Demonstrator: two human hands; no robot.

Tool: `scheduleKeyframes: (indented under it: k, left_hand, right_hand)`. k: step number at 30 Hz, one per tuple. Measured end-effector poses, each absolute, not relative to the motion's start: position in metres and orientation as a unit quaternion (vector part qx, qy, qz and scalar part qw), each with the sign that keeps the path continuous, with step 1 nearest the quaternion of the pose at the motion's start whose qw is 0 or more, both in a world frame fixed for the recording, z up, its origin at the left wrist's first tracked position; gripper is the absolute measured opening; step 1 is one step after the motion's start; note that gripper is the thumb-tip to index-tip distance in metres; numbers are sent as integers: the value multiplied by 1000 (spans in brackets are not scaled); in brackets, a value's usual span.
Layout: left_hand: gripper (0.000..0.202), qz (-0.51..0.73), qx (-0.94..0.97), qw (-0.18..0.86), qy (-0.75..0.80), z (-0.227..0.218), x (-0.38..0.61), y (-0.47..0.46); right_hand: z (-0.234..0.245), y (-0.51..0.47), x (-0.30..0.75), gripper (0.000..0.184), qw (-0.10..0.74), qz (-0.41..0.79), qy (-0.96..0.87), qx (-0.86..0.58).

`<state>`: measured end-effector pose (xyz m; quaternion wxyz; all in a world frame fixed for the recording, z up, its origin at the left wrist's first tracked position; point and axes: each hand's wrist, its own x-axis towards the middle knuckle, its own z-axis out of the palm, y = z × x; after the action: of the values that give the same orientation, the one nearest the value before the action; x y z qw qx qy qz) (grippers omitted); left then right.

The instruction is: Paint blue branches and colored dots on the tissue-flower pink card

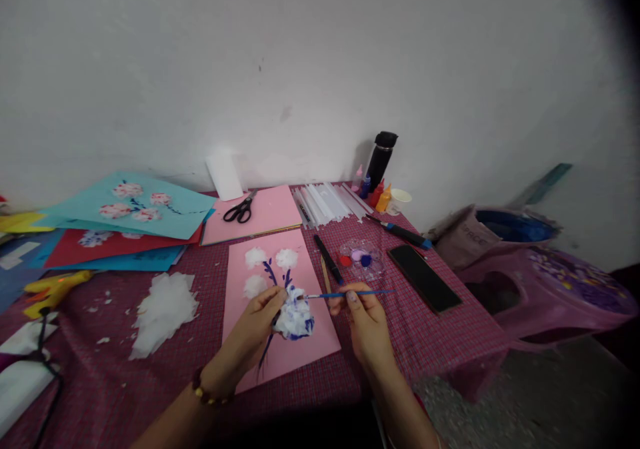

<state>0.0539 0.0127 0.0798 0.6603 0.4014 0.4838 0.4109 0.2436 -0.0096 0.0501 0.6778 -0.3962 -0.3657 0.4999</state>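
Note:
My left hand (260, 317) pinches a white tissue flower (293, 314) with blue paint on its edges. In my right hand (364, 312) is a thin blue paintbrush (367, 293), held level, its tip at the flower's upper side. Below both hands lies a pink sheet (305, 269) with white tissue puffs (287, 258) and blue painted stems (271, 272). To the right of the sheet is a clear palette (375, 269) with red, pale pink and dark blue paint. A black marker (327, 257) rests between sheet and palette.
White tissue sheets (167, 312) and a yellow glue gun (55, 292) lie at left. Behind are black scissors (241, 210), glue sticks (327, 203), paint bottles (383, 199) and a black flask (381, 159). A phone (425, 277) lies near the right edge, beside a pink stool (515, 295).

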Motion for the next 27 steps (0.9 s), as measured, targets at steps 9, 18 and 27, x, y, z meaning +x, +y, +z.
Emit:
scheduleKeyframes:
  k: [9, 18, 27]
  left_hand:
    - [48, 381, 440, 648, 491, 80, 55, 17]
    - [39, 360, 506, 617, 484, 86, 51, 17]
    - [43, 346, 472, 628, 513, 78, 51, 16]
  right_hand:
    - [54, -12, 241, 19, 667, 483, -405, -398]
    - [59, -14, 243, 22, 660, 477, -409, -411]
    - [54, -9, 241, 23, 687, 479, -352, -418]
